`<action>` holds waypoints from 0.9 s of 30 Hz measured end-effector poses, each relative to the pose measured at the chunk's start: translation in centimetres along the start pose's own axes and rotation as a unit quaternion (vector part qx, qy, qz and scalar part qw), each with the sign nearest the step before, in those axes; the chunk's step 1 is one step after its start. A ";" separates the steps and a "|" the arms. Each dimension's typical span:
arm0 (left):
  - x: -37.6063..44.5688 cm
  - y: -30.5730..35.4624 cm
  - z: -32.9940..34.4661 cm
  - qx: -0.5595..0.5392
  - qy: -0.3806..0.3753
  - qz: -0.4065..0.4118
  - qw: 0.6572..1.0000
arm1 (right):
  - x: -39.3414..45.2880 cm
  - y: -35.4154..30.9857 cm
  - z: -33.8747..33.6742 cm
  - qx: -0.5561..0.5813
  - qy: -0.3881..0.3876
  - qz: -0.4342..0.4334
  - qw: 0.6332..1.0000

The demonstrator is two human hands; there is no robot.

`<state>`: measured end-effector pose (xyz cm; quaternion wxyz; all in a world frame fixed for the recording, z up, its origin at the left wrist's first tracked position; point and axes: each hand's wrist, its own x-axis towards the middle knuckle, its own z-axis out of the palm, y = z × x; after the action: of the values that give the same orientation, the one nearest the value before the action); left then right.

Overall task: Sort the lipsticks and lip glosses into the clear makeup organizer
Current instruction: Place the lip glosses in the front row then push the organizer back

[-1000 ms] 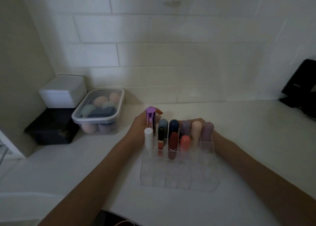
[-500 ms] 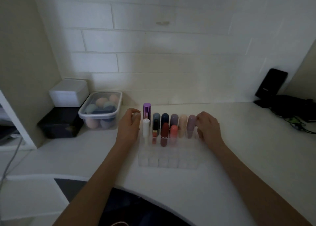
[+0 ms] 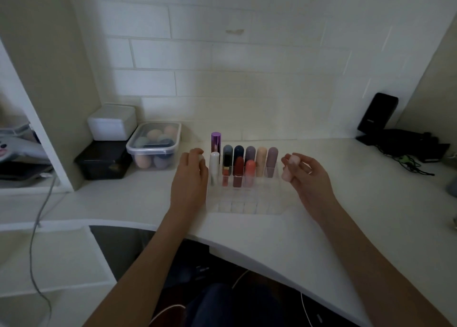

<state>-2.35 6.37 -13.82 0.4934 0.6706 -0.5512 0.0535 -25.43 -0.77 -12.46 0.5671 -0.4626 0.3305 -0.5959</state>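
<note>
The clear makeup organizer (image 3: 249, 206) stands on the white counter. Its back rows hold several upright tubes: a purple metallic lipstick (image 3: 216, 140), a white tube (image 3: 214, 164), dark, lilac and beige ones behind, and red and coral ones in front. Its front cells look unfilled. My right hand (image 3: 306, 178), just right of the organizer, grips a pale pink tube (image 3: 288, 169) in curled fingers. My left hand (image 3: 190, 176) rests against the organizer's left side next to the white tube. Its fingers are curled, with a pale patch at the fingertips that I cannot identify.
A lidded clear tub of makeup sponges (image 3: 154, 145) sits at the left, beside a white box (image 3: 112, 122) stacked on a black box (image 3: 103, 162). A black device and cables (image 3: 405, 146) lie at the far right. The counter's curved front edge (image 3: 247, 242) runs below my forearms.
My left hand set the purple lipstick into the back left cell and let go. My right hand came away from the organizer's back right and now shows a pink tube. My view pulled back.
</note>
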 end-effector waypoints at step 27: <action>-0.5 1.5 -0.2 -0.052 0.160 0.163 0.972 | -1.5 1.2 3.5 -0.407 -0.022 -0.284 0.868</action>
<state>-3.60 6.96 -13.15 0.5942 0.5276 -0.5693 0.2109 -21.82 1.03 -12.63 0.1426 -0.7390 0.3856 -0.5336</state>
